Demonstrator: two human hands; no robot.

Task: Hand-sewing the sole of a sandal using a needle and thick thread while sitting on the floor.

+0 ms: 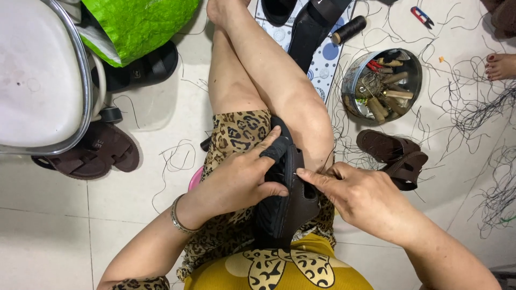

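Resting on the person's lap in the head view, a dark brown sandal point(285, 209) stands on its edge, sole turned left. The left hand point(244, 180) grasps it from the sole side, one finger wearing a dark cover laid over the top. The right hand point(357, 193) pinches at the strap with thumb and forefinger closed; what it pinches is too small to tell. The crossed leg point(274, 80) rises just behind the sandal. Right of the sandal a second brown sandal point(395, 156) lies on the floor point(54, 215), with a round tin of tools point(382, 81) beyond it among loose black threads point(473, 107). Far left of the sandal stands a white stool point(37, 75) over another brown sandal point(91, 153).
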